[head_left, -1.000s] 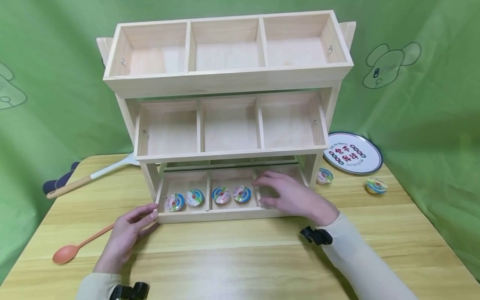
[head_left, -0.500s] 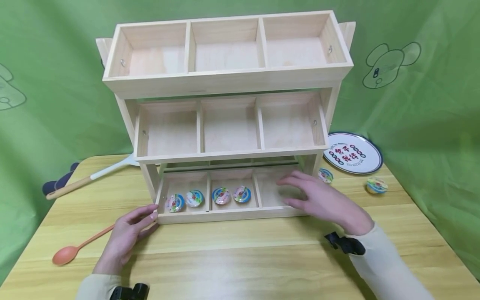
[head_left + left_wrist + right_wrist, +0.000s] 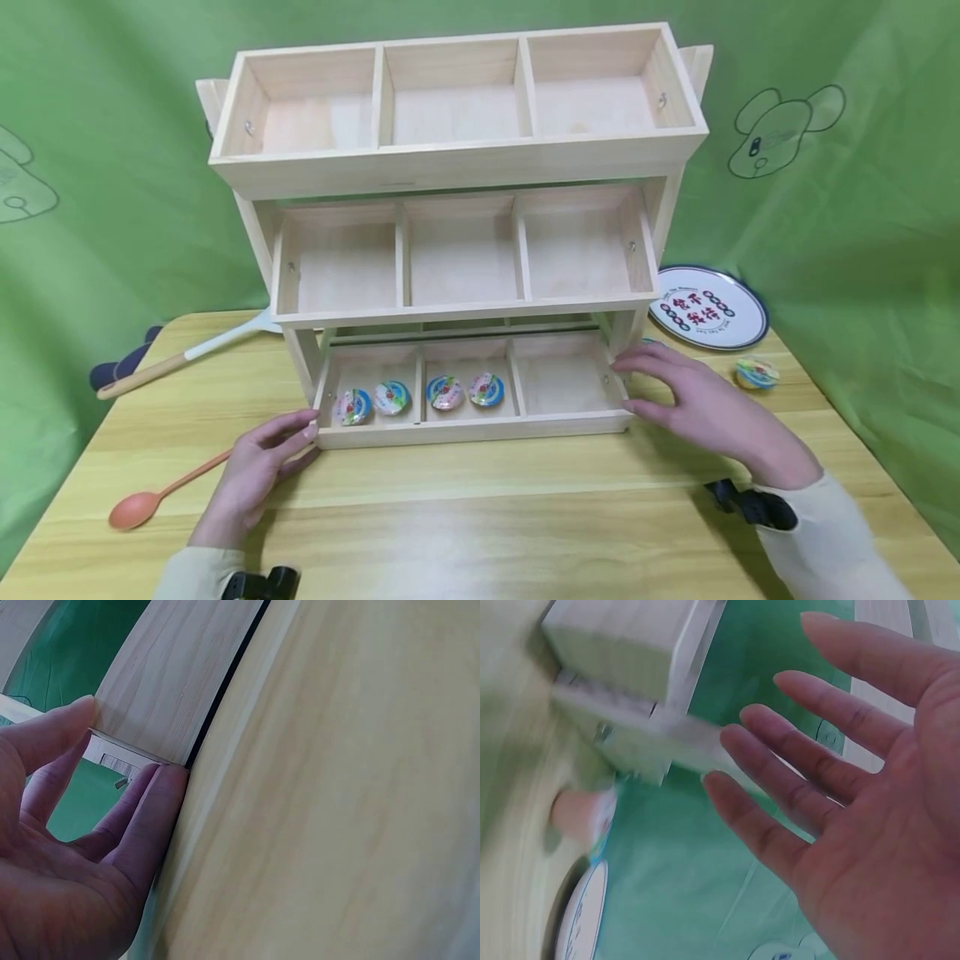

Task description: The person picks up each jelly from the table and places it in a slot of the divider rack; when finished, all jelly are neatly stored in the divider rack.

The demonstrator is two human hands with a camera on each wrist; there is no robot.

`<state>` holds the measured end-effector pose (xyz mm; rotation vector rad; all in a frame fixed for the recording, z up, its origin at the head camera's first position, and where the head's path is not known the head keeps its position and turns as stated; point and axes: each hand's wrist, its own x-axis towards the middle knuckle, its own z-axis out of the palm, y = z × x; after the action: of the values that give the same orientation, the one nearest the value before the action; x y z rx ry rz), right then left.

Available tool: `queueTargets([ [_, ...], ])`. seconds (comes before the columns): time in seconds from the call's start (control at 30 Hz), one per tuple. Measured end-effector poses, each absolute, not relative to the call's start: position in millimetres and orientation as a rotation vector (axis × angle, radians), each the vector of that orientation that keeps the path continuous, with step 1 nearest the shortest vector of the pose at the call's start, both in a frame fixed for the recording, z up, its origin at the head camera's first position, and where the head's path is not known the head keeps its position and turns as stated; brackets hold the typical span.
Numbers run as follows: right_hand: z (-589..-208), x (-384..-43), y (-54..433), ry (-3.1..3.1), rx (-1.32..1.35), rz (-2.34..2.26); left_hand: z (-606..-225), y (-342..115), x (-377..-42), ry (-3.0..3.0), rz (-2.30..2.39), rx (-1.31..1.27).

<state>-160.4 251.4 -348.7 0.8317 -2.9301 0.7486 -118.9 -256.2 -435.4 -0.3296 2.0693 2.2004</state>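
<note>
In the head view, my left hand [image 3: 258, 467] touches the left front corner of the bottom wooden tray [image 3: 472, 432] with its fingertips. The left wrist view shows the thumb at the top of that corner and other fingertips lower down near the table. My right hand [image 3: 697, 400] has spread, lightly bent fingers and holds nothing; it hovers by the tray's right end. Two small lidded jelly cups [image 3: 352, 407] lie in the tray's left compartment, and two more jelly cups [image 3: 445, 392] in the middle one. The right compartment [image 3: 558, 375] holds none.
A three-tier wooden rack [image 3: 457, 167] rises above the tray. To its right are a plate [image 3: 708, 308] and a jelly cup [image 3: 757, 372]; another cup [image 3: 577, 814] is mostly hidden by my right hand in the head view. A red spoon [image 3: 135, 510] and a spatula [image 3: 187, 354] lie left.
My right hand has withdrawn rightward from the tray's right compartment to beside its right end, now covering most of one loose cup. The left hand has stayed at the corner.
</note>
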Motion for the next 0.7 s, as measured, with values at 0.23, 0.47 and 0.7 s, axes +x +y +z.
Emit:
queueTargets([
  [0.23,-356.3,-159.3,281.4,-2.853,0.795,0.788,-438.3,-257.1,-117.8,2.076,2.19,-0.313],
  [0.47,-365.1,-165.1,314.3,-2.862,0.697,0.763,-441.4,-257.9,-116.4,2.068,2.197,-0.302],
  [0.7,-371.5,-168.8,346.4,-2.899,0.491,0.825,-437.4,-257.0,-117.7,2.048,2.216,-0.314],
])
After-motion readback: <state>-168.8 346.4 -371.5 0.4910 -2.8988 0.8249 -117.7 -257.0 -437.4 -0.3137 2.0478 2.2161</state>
